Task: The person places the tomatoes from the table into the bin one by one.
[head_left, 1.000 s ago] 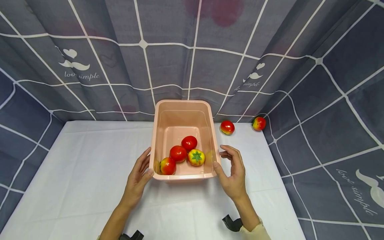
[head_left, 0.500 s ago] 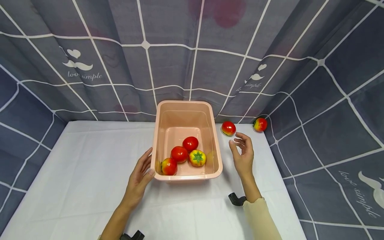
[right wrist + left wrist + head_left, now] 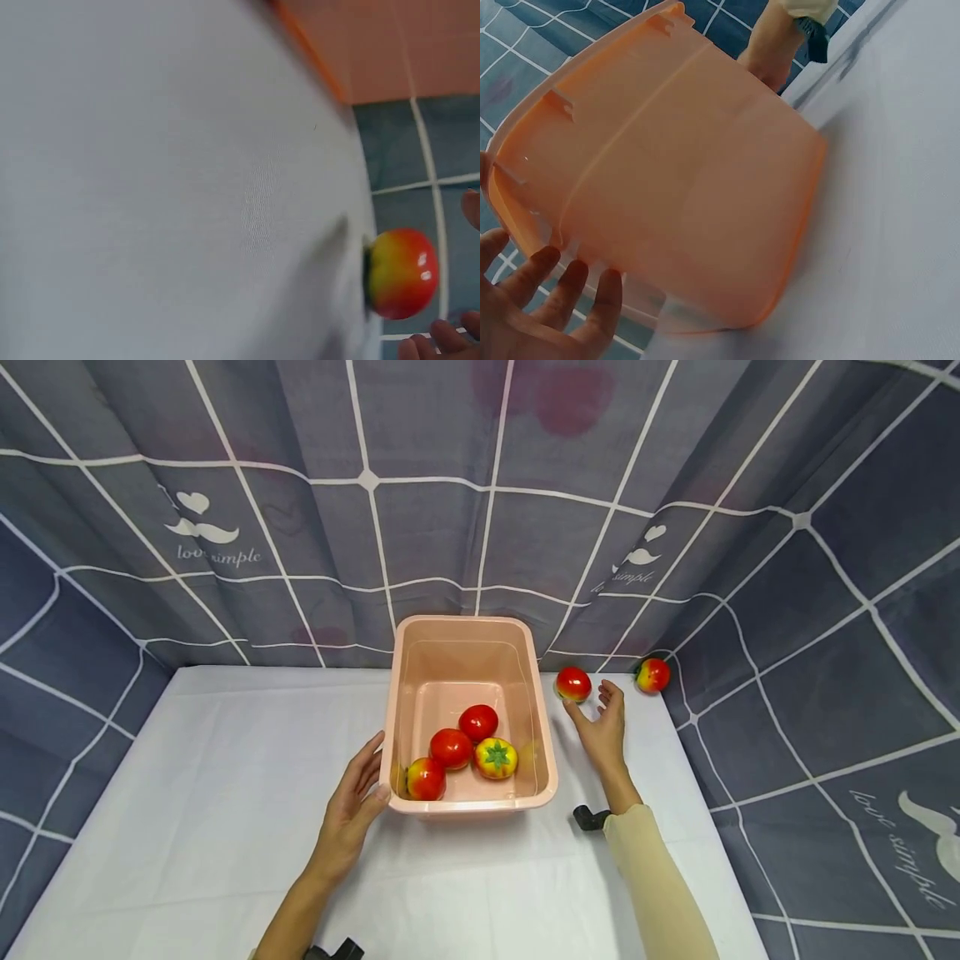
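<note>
A pink plastic bin [image 3: 472, 807] stands on the white-covered table with several red-and-yellow tomatoes [image 3: 452, 749] inside. At its left front corner is my left hand [image 3: 348, 822]; in the left wrist view its extended fingers [image 3: 568, 296] lie against the bin's side wall, with the thumb near the rim. My right hand [image 3: 606, 739] is right of the bin, thumb and fingers spread just in front of a tomato [image 3: 573, 683]. In the right wrist view a tomato [image 3: 403, 273] sits between the thumb and the fingertips [image 3: 444, 334], with gaps on both sides.
Another tomato [image 3: 652, 676] lies at the table's back right corner. A grey checked curtain [image 3: 442, 527] hangs behind and along the right side of the white tablecloth [image 3: 247, 760]. Each wrist carries a black mount, such as the right one [image 3: 590, 817].
My right hand has left the bin's right rim and moved right and away from me, up to the nearer loose tomato. The left hand stays at the bin.
</note>
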`<move>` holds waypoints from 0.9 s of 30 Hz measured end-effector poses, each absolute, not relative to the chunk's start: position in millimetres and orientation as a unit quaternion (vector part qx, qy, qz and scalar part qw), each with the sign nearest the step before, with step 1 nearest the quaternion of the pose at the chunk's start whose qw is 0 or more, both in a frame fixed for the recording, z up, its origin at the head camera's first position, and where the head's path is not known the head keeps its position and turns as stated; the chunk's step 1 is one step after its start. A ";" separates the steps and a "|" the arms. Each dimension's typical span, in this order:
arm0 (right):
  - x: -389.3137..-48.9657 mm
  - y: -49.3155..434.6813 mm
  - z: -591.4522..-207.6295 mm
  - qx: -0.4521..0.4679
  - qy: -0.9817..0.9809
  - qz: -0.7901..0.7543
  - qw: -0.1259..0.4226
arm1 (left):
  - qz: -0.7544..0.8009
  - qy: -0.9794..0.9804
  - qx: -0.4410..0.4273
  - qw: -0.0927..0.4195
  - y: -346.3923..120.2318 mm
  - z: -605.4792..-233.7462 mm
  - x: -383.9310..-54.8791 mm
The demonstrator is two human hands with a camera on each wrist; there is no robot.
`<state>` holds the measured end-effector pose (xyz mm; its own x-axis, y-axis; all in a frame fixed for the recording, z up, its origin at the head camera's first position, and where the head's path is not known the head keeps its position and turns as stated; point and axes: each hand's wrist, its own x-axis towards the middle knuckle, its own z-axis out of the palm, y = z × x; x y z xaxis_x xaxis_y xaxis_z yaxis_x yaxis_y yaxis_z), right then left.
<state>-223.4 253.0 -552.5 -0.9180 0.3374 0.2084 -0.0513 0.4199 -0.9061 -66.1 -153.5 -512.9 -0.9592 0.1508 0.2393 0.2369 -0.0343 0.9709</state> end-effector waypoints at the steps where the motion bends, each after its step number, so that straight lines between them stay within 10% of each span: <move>1: -227.9 253.1 -555.4 -0.096 -0.816 0.540 0.180 | -0.704 -0.696 -0.140 0.032 -153.7 -513.3 -66.2; 27: -275.0 250.9 -577.1 -0.168 -0.774 0.593 0.144 | -0.707 -0.695 -0.130 0.027 -152.2 -511.8 -64.1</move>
<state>-275.0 250.9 -577.1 -0.9022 0.4307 0.0231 0.0895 0.2394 -0.9668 -64.1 -152.2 -511.8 -0.9648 0.1418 0.2214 0.2190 -0.0322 0.9752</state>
